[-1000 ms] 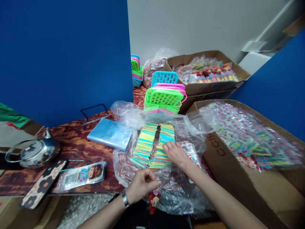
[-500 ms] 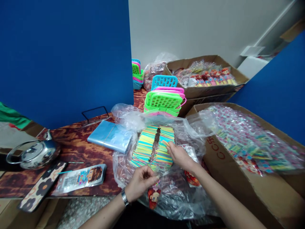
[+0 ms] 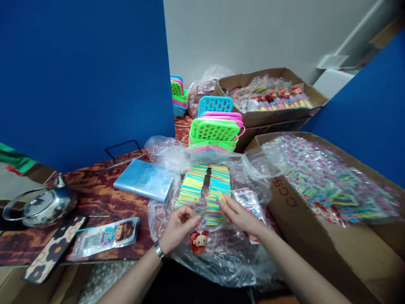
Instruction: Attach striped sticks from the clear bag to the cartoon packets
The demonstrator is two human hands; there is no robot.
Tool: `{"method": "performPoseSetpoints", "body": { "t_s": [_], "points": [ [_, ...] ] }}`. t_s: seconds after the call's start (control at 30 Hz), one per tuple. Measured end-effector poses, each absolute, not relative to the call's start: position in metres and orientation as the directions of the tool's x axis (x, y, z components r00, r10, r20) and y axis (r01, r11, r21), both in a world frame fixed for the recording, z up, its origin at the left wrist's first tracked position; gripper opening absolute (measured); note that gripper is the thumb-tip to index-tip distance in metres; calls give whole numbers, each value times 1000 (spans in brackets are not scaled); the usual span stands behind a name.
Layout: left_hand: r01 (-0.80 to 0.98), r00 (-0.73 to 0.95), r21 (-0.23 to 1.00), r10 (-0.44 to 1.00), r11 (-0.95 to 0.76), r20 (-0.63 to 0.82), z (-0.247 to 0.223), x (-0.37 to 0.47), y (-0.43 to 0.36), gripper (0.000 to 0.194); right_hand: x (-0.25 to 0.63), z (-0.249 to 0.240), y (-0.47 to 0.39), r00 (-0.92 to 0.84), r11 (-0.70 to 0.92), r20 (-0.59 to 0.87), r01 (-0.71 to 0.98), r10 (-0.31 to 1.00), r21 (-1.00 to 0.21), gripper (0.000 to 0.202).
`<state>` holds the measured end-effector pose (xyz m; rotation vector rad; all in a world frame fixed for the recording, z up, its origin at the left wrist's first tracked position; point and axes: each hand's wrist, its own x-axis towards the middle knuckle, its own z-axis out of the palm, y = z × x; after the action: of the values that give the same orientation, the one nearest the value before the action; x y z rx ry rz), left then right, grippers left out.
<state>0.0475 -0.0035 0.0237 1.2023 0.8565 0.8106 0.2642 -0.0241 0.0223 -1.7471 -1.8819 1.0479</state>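
Note:
My left hand [image 3: 182, 226], with a watch at the wrist, pinches a small clear packet [image 3: 200, 240] that shows a red-haired doll head at its lower end. At the right, my right hand [image 3: 238, 214] has its fingertips together on a small yellow piece [image 3: 221, 196]. Both hands are over the near part of two rows of thin yellow, blue and pink sticks [image 3: 191, 181], which lie in an open clear plastic bag [image 3: 218, 264]. Beside my right hand lies a printed packet [image 3: 248, 200], partly covered by the forearm.
Stacked coloured baskets [image 3: 215, 128] stand behind the bag. Cardboard boxes [image 3: 292, 221] of filled packets are at the right. On the left are a blue plastic stack [image 3: 144, 179], a kettle [image 3: 47, 204], a flowered case [image 3: 53, 251] and a printed packet [image 3: 107, 236]. A blue panel [image 3: 85, 84] rises behind.
My left hand has moved up with the packet, nearer the sticks. My right hand has come slightly down, its fingertips now on a yellow piece. The view has shifted a little.

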Motion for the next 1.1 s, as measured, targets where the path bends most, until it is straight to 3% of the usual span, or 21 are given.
{"method": "performPoseSetpoints", "body": {
  "t_s": [0.1,0.17,0.57,0.7,0.77,0.83,0.9,0.93,1.0,1.1],
  "points": [
    [-142,354,957,916,251,-188,19,43,-5,22,273,25,-8,-94,43,-200,968,975,-245,21],
    [-166,352,944,912,284,-212,16,43,-7,23,271,22,0,-105,88,-253,993,962,-77,15],
    [-153,379,924,884,350,-273,13,49,-16,27,262,21,6,-184,212,-287,975,940,72,22],
    [-192,377,906,880,378,-288,15,52,-17,28,271,23,6,-141,143,-170,990,975,-4,13],
    [-254,389,878,874,405,-290,16,55,-18,26,273,26,4,-95,80,-106,988,990,-132,8],
    [-347,429,821,855,453,-290,17,60,-20,24,271,31,1,-44,19,-46,893,998,-450,12],
    [-445,493,723,818,529,-296,16,68,-24,21,262,34,-3,15,-14,-7,576,1000,-817,19],
    [-482,532,660,791,576,-302,15,72,-27,20,256,36,-6,47,-14,4,390,999,-921,22],
    [-527,605,531,732,664,-315,14,80,-31,18,242,36,-12,126,9,28,150,992,-989,25],
    [-549,664,404,676,731,-320,15,86,-34,17,227,31,-22,189,73,111,197,976,-978,23]
  ]
}}
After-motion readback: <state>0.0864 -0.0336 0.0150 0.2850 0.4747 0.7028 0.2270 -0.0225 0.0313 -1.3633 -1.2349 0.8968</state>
